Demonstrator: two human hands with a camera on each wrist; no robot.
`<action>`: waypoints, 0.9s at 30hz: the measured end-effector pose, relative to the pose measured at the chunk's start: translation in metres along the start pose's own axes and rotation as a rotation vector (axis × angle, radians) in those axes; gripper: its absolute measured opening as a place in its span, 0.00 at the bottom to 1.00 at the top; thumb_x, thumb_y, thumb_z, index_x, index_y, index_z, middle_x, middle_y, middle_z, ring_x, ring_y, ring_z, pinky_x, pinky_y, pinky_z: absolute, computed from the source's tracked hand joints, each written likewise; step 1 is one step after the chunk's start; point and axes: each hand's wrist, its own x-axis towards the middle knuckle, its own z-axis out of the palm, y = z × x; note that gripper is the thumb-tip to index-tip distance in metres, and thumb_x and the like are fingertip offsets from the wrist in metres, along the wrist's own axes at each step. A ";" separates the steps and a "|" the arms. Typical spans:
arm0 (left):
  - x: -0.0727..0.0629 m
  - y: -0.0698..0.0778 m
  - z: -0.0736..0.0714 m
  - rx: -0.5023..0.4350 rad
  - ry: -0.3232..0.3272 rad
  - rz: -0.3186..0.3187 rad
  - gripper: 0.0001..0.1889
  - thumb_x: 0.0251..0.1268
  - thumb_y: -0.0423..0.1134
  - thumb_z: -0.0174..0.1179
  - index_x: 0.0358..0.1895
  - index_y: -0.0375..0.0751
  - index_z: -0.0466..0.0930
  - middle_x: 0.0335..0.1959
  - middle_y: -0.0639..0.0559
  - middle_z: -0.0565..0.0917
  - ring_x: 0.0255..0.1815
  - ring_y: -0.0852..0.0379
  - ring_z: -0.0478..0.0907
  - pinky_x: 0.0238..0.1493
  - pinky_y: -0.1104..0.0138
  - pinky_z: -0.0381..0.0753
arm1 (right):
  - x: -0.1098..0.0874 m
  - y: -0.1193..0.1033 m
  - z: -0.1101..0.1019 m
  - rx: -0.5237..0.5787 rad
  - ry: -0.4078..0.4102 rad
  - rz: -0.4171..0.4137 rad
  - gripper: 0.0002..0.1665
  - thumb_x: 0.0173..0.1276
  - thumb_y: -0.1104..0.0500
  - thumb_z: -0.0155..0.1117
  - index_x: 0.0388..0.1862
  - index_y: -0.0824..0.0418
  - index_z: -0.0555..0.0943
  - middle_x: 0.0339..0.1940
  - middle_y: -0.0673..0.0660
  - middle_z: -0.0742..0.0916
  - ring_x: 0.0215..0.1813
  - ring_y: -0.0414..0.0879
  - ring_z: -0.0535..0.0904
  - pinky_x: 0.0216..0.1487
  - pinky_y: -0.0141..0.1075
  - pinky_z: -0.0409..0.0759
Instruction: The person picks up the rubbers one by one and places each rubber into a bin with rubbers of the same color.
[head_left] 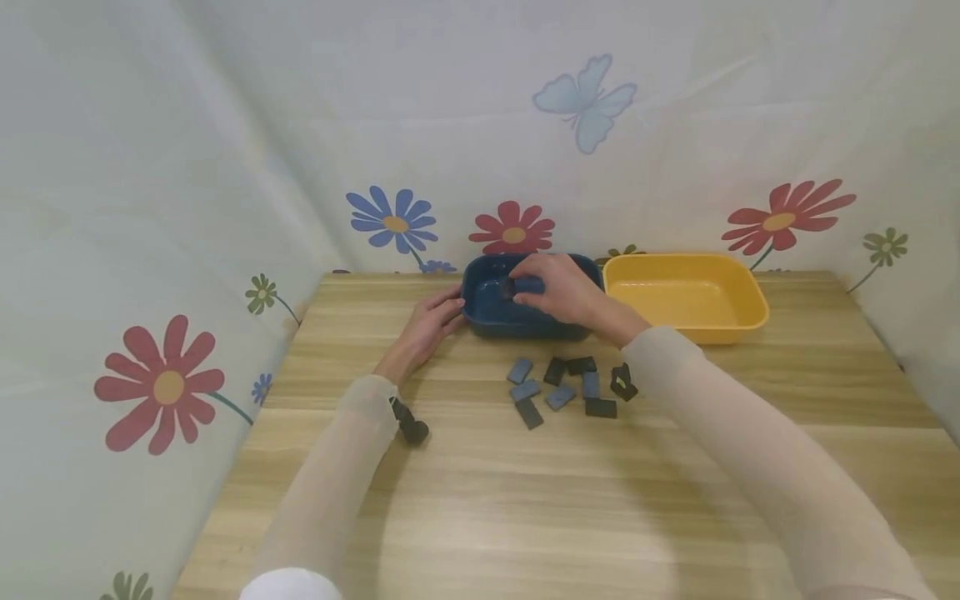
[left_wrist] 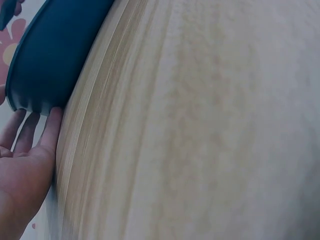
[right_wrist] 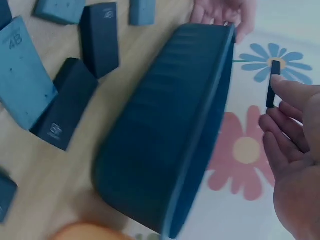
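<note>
My right hand (head_left: 562,290) is over the dark blue plastic basin (head_left: 525,328), pinching a small black block, which looks like an eraser (right_wrist: 273,84), between thumb and fingertips. In the right wrist view it is seen edge-on, beyond the basin's rim. My left hand (head_left: 426,327) rests its fingertips on the basin's left end; the left wrist view shows those fingers (left_wrist: 52,127) extended against the wall. On the table before the basin lie several blue-grey erasers (right_wrist: 22,70), one printed 4B, and black erasers (right_wrist: 65,107). The basin's floor is partly hidden by my right hand.
A yellow basin (head_left: 686,335) stands right of the blue one, side by side near the wooden table's (head_left: 540,500) back edge. Behind them hangs a pale cloth (head_left: 465,108) printed with flowers and a butterfly. Dark wrist straps (head_left: 408,423) show at both cuffs.
</note>
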 end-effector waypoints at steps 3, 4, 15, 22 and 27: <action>-0.001 0.000 0.000 0.006 0.001 -0.008 0.25 0.82 0.29 0.54 0.77 0.31 0.68 0.77 0.37 0.71 0.75 0.44 0.73 0.74 0.57 0.79 | 0.003 0.008 0.010 0.035 0.045 0.028 0.23 0.70 0.57 0.78 0.61 0.64 0.86 0.57 0.60 0.89 0.62 0.57 0.84 0.71 0.52 0.80; -0.001 0.000 0.000 0.007 0.001 -0.010 0.25 0.82 0.29 0.54 0.77 0.31 0.68 0.77 0.37 0.71 0.75 0.45 0.73 0.74 0.57 0.79 | 0.003 0.011 0.013 0.043 0.057 0.038 0.23 0.70 0.57 0.78 0.61 0.64 0.86 0.57 0.60 0.89 0.62 0.57 0.84 0.71 0.52 0.79; -0.002 0.001 0.001 0.018 -0.003 -0.004 0.25 0.82 0.30 0.55 0.78 0.31 0.68 0.77 0.38 0.71 0.76 0.44 0.73 0.72 0.59 0.80 | 0.021 0.034 0.038 0.051 0.070 0.137 0.23 0.71 0.58 0.77 0.61 0.65 0.86 0.56 0.61 0.89 0.61 0.56 0.84 0.70 0.50 0.80; -0.001 0.000 0.001 0.012 -0.002 -0.013 0.25 0.82 0.30 0.55 0.78 0.32 0.68 0.77 0.38 0.72 0.75 0.45 0.74 0.72 0.58 0.80 | 0.029 0.045 0.045 0.025 0.061 0.157 0.23 0.71 0.59 0.76 0.61 0.67 0.85 0.57 0.63 0.89 0.62 0.58 0.83 0.72 0.51 0.78; -0.001 -0.001 0.000 -0.004 -0.001 -0.008 0.26 0.82 0.30 0.56 0.78 0.32 0.67 0.77 0.38 0.72 0.75 0.45 0.73 0.72 0.59 0.80 | 0.033 0.051 0.053 0.016 0.040 0.163 0.24 0.71 0.59 0.76 0.62 0.68 0.85 0.58 0.63 0.89 0.63 0.58 0.83 0.72 0.50 0.79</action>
